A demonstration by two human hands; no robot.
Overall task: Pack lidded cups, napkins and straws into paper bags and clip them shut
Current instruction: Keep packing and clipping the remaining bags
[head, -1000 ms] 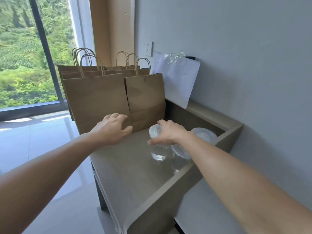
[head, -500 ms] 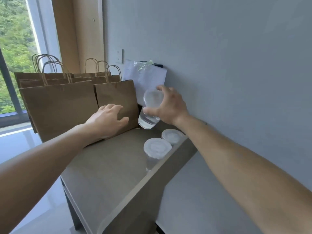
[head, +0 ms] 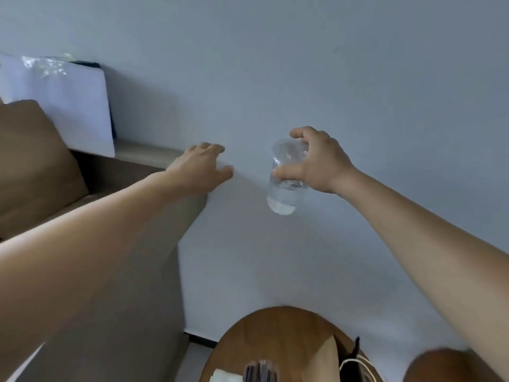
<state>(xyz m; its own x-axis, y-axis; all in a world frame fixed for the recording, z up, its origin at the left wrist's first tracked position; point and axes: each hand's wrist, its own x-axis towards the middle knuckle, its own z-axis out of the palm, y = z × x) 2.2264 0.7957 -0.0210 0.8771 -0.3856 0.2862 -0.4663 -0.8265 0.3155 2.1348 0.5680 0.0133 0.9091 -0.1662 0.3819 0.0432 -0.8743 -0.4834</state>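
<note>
Carrying the lidded cup (head: pixel 285 179) calls for keeping it level, I'd judge: it hangs mid-frame against the wall, long axis near upright, lid end upward and tipped slightly right, right hand (head: pixel 316 164) clamped around it. Left hand (head: pixel 202 168) is spread, empty.

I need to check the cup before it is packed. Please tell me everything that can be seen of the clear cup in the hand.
The clear cup looks like thin transparent plastic, tapering to a whitish base. It is held in the air before the grey wall, nearly upright. The right hand alone touches it, gripping its upper part, so the lid is mostly hidden. Motion blur hides whether it contains anything.
</note>
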